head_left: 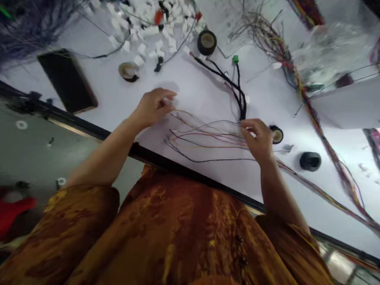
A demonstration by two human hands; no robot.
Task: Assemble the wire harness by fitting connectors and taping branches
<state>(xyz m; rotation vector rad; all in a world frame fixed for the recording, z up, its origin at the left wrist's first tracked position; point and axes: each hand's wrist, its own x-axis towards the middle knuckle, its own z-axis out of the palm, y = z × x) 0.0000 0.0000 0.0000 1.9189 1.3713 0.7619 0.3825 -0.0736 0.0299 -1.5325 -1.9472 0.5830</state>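
Note:
My left hand (154, 106) is above the white table, thumb and fingers closed in a pinch at the end of a thin yellow wire (190, 114). My right hand (259, 139) is closed around a wire harness (244, 107), where its black-taped branches meet the loose wires. Those loose wires (208, 136), red, yellow and dark, fan out leftward between my hands, their ends lying near the table's front edge. A green connector (235, 59) tips one taped branch, and white connectors end others. Beyond my right hand, a bundle of wires (314, 190) runs off to the right.
Rolls of black tape (207, 42) lie at the back and beside my right hand (277, 135). A dark rectangular phone-like object (67, 81) lies left. White connectors (148, 31) are heaped at the back. A black round object (310, 161) and a long cable bundle (320, 134) are right.

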